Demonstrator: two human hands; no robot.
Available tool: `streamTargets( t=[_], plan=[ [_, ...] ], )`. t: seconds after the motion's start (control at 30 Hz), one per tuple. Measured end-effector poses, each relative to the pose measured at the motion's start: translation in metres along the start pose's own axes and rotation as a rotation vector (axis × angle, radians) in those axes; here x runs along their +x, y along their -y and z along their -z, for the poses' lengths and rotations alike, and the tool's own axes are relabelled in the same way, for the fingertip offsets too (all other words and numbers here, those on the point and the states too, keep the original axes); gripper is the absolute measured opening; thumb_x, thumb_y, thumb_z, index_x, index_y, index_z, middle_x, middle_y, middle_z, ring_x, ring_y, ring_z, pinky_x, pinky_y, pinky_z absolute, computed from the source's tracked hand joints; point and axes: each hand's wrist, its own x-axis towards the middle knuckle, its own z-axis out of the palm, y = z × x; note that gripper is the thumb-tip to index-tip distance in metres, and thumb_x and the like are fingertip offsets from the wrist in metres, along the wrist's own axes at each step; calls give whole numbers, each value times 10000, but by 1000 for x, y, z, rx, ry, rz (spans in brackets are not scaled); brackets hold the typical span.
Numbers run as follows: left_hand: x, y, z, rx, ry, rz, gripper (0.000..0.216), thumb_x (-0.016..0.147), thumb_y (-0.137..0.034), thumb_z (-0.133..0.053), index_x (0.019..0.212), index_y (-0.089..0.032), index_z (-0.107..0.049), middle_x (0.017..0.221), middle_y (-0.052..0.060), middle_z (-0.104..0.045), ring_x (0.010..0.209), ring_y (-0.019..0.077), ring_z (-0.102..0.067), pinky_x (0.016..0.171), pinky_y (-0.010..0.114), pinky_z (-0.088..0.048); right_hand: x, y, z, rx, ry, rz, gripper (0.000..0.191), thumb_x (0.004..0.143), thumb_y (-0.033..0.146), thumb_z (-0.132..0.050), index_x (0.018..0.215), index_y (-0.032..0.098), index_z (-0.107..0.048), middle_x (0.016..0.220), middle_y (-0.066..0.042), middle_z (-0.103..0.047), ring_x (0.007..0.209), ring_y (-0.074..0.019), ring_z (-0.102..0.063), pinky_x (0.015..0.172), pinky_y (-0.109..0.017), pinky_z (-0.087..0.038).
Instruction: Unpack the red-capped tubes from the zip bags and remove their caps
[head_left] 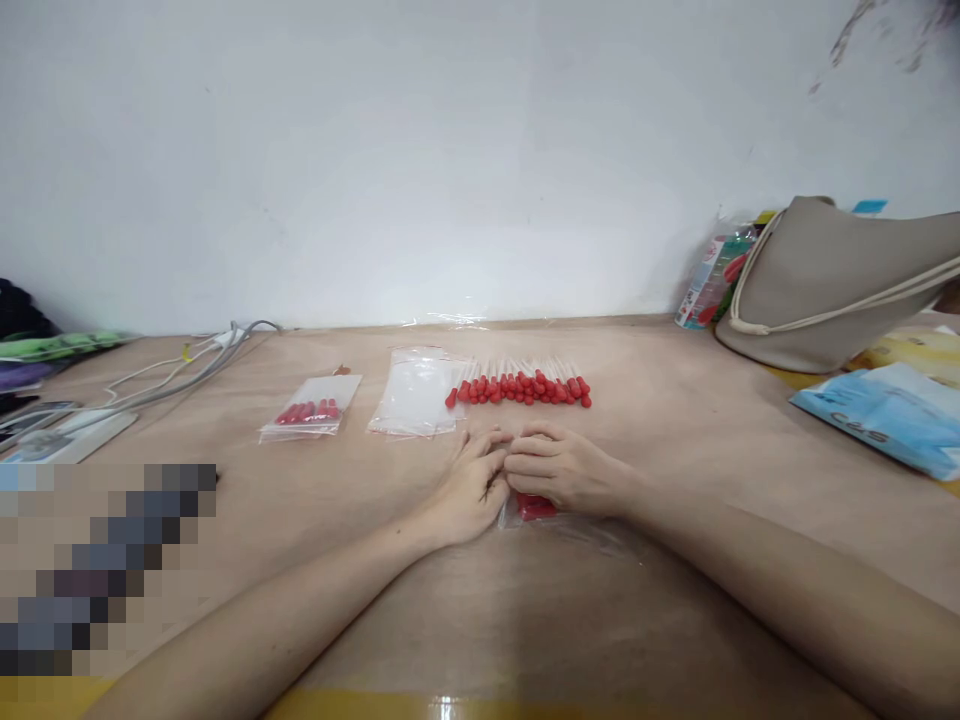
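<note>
The left hand [469,490] and right hand [566,470] are meeting fingertip to fingertip, curling closed on a small clear plastic bag of red pieces [536,507] that is lying flat mid-way along the brown wooden table [675,440]. Just beyond, a row of red-tipped white sticks [517,386] is lying beside a stack of empty clear bags [416,392].

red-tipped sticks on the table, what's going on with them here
A person's left hand and right hand meet on a small clear bag with red pieces inside, lying on the table. Whether they pinch or press it is unclear. Just beyond lies a row of loose red-tipped sticks. A stack of clear bags is to its left, and a packed bag of the same sticks is further left. A beige handbag sits at the far right.
</note>
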Motion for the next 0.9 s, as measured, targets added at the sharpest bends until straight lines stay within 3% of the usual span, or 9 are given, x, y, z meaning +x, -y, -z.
streamTargets(
  t=[0.17, 0.33, 0.47, 0.6, 0.73, 0.83, 0.9],
  plan=[
    [3, 8, 3, 50, -72, 87, 177, 778, -107, -412, 727, -148, -577, 1177, 97, -508, 1147, 225, -446, 993, 409, -358, -2, 1, 8, 142, -68, -48, 221, 909, 172, -337, 909, 193, -557, 953, -8, -616, 981, -133, -496, 902, -322, -367],
    [2, 8, 2, 32, -117, 155, 164, 733, -125, -471, 574, -163, -481, 1007, 73, -535, 1114, 223, -458, 915, 355, -415, -1, 4, 14, 336, -91, -202, 148, 848, 122, -405, 867, 174, -542, 1036, -55, -591, 978, -144, -494, 843, -298, -397],
    [-1, 7, 1, 70, -208, 145, 82, 692, -128, -527, 637, -166, -479, 907, 59, -509, 1010, 219, -474, 824, 341, -433, -6, 8, 14, 439, -101, -369, 142, 860, 161, -416, 886, 186, -554, 1063, -71, -560, 928, -137, -515, 800, -279, -423],
    [-4, 7, 0, 132, -293, 76, 70, 693, -115, -545, 693, -170, -501, 784, 23, -496, 815, 177, -470, 725, 304, -418, -21, 15, 15, 470, -126, -643, 140, 847, 232, -468, 938, 175, -558, 902, -63, -570, 812, -145, -532, 722, -285, -435],
    [-4, 7, 0, 89, -272, 74, 54, 706, -114, -555, 706, -167, -543, 743, 11, -528, 736, 149, -492, 668, 270, -410, -39, 26, 19, 431, 10, -809, 323, 784, 368, -562, 1055, 193, -556, 876, -57, -560, 770, -166, -533, 700, -311, -435],
    [-3, 6, 1, 11, -220, 68, 79, 781, -170, -528, 795, -167, -606, 768, 19, -563, 704, 130, -523, 643, 251, -421, -49, 31, 18, 391, 98, -828, 526, 738, 437, -603, 1201, 211, -498, 941, -81, -535, 838, -200, -519, 732, -348, -441],
    [-2, 5, 3, -77, -137, 22, 164, 840, -220, -485, 812, -173, -639, 780, 23, -586, 708, 120, -546, 658, 241, -435, -53, 31, 14, 374, 110, -803, 553, 746, 462, -588, 1226, 205, -488, 973, -96, -524, 873, -212, -508, 754, -367, -441]
  ],
)
